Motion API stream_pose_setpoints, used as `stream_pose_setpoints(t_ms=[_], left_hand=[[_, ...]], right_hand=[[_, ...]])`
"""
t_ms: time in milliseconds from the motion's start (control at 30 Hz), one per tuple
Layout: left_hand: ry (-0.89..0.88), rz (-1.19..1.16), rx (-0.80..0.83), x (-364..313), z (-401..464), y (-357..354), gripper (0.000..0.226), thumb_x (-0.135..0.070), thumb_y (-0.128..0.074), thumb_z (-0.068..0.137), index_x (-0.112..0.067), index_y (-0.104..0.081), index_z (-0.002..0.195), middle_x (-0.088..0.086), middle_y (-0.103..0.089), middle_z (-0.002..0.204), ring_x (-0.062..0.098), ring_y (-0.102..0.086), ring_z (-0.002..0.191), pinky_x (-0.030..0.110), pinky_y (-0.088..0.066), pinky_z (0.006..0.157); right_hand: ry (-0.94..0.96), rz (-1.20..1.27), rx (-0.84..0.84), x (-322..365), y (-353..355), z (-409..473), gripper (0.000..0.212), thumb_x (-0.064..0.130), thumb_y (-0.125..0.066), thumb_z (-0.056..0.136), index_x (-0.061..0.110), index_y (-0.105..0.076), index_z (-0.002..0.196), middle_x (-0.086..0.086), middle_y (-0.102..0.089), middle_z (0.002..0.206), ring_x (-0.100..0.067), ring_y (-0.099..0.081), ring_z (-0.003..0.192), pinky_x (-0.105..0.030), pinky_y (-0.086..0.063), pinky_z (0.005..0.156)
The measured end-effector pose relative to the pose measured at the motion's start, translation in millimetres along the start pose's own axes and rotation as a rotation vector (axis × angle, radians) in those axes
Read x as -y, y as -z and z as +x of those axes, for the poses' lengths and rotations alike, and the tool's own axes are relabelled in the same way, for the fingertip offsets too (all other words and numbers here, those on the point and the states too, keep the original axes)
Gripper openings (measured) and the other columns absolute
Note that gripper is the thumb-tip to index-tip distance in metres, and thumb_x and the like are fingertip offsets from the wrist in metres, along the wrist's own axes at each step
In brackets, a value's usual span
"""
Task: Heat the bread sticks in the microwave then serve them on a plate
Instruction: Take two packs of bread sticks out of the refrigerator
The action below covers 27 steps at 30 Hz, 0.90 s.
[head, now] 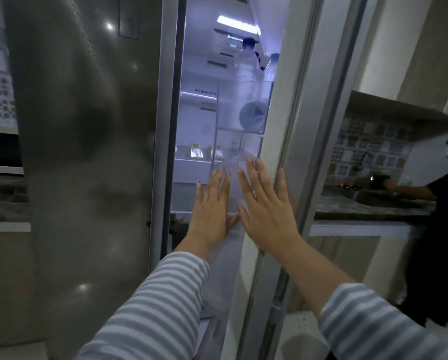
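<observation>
Grey steel: the closed fridge door [87,152] fills the left of the head view, glossy, with ceiling lights mirrored in it.
Right door: the open fridge door [277,141] stands ajar, so a narrow lit slice of the interior shows between the two.
Left hand: the left hand [212,206] is raised, palm forward, fingers straight and spread, holding nothing, in front of the gap.
Right hand: the right hand [265,203] is flat and released too, fingers straight, its outer fingers lying against the inner edge of the open door.
Sleeves: both forearms wear grey-and-white striped sleeves [150,305].
Door bins: clear water bottles [246,63] with dark caps stand in the upper bin.
Writing: "All-Around" reads on an inner shelf label [205,92]; the rest is blurred.
Bread sticks: not to be made out here.
Right background: a second person's arm [410,189] reaches over the table [368,207] by a tiled wall.
</observation>
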<state>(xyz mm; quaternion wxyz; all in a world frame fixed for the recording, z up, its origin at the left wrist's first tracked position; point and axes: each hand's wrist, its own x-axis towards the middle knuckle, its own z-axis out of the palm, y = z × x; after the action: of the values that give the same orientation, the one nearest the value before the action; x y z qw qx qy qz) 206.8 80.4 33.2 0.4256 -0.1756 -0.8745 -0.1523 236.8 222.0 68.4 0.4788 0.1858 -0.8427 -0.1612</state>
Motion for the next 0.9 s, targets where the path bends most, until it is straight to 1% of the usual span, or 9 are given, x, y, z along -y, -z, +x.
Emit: stream_pose_setpoints(t_ms=[67, 100, 200, 300, 433, 567, 700, 800, 900], left_hand=[[-0.006, 0.012, 0.110, -11, 0, -7, 0.094, -0.059, -0.039, 0.086, -0.012, 0.010, 0.151, 0.007, 0.017, 0.158, 0.020, 0.017, 0.146, 0.048, 0.005, 0.119], [-0.015, 0.034, 0.143, -18, 1, -11, 0.100, -0.061, -0.043, 0.085, -0.013, 0.016, 0.150, 0.005, 0.024, 0.156, 0.019, 0.023, 0.144, 0.047, 0.008, 0.119], [-0.046, 0.063, 0.177, -43, 3, -24, 0.116, -0.066, -0.054, 0.080, -0.016, 0.029, 0.145, 0.005, 0.031, 0.154, 0.021, 0.025, 0.144, 0.050, 0.007, 0.118], [-0.048, 0.086, 0.184, -70, 3, -37, 0.125, -0.062, -0.063, 0.076, -0.019, 0.036, 0.140, 0.003, 0.035, 0.152, 0.022, 0.028, 0.143, 0.052, 0.006, 0.118], [-0.051, 0.052, 0.161, -108, 2, -49, 0.129, -0.058, -0.068, 0.073, -0.022, 0.037, 0.140, -0.001, 0.034, 0.152, 0.022, 0.027, 0.143, 0.051, 0.004, 0.118], [-0.061, 0.018, 0.131, -141, -1, -55, 0.125, -0.055, -0.070, 0.073, -0.020, 0.024, 0.147, 0.000, 0.020, 0.157, 0.023, 0.017, 0.146, 0.054, -0.004, 0.119], [-0.035, 0.046, 0.121, -167, -1, -63, 0.124, -0.054, -0.073, 0.071, -0.017, 0.016, 0.149, 0.002, 0.018, 0.159, 0.021, 0.017, 0.146, 0.055, -0.005, 0.118], [-0.020, 0.054, 0.121, -181, 0, -67, 0.125, -0.053, -0.073, 0.071, -0.018, 0.019, 0.148, 0.001, 0.020, 0.158, 0.020, 0.019, 0.146, 0.054, -0.002, 0.118], [-0.018, 0.054, 0.139, -187, 1, -68, 0.123, -0.052, -0.071, 0.073, -0.019, 0.022, 0.147, 0.000, 0.023, 0.157, 0.020, 0.022, 0.145, 0.054, 0.000, 0.118]], right_hand=[[-0.017, -0.061, 0.060, -11, -1, -11, 0.071, 0.038, -0.041, 0.095, 0.008, -0.012, 0.153, -0.015, 0.004, 0.160, -0.029, 0.007, 0.148, -0.057, 0.001, 0.116], [-0.022, -0.105, 0.094, -18, -1, -17, 0.072, 0.040, -0.037, 0.096, 0.008, -0.007, 0.153, -0.015, 0.009, 0.160, -0.029, 0.011, 0.147, -0.057, 0.007, 0.116], [-0.037, -0.219, 0.165, -44, -2, -38, 0.075, 0.046, -0.031, 0.096, 0.009, 0.003, 0.151, -0.017, 0.018, 0.157, -0.030, 0.019, 0.145, -0.058, 0.022, 0.110], [-0.047, -0.282, 0.190, -73, -3, -57, 0.083, 0.053, -0.035, 0.094, 0.010, 0.010, 0.150, -0.017, 0.021, 0.157, -0.031, 0.021, 0.144, -0.061, 0.026, 0.106], [-0.030, -0.316, 0.204, -109, -2, -79, 0.087, 0.059, -0.034, 0.093, 0.013, 0.012, 0.150, -0.015, 0.023, 0.156, -0.031, 0.024, 0.143, -0.062, 0.025, 0.105], [-0.024, -0.335, 0.183, -141, -3, -99, 0.090, 0.060, -0.036, 0.090, 0.013, 0.008, 0.152, -0.015, 0.024, 0.156, -0.031, 0.016, 0.146, -0.063, 0.023, 0.106], [-0.013, -0.324, 0.158, -164, -7, -113, 0.095, 0.061, -0.044, 0.088, 0.013, 0.008, 0.152, -0.015, 0.012, 0.159, -0.030, 0.008, 0.148, -0.063, 0.016, 0.110], [-0.012, -0.322, 0.158, -175, -7, -120, 0.095, 0.061, -0.047, 0.087, 0.014, 0.003, 0.152, -0.015, 0.005, 0.160, -0.030, 0.004, 0.148, -0.064, 0.010, 0.111], [-0.016, -0.328, 0.179, -181, -7, -123, 0.094, 0.062, -0.043, 0.088, 0.014, 0.005, 0.152, -0.014, 0.008, 0.160, -0.030, 0.007, 0.148, -0.064, 0.009, 0.111]])
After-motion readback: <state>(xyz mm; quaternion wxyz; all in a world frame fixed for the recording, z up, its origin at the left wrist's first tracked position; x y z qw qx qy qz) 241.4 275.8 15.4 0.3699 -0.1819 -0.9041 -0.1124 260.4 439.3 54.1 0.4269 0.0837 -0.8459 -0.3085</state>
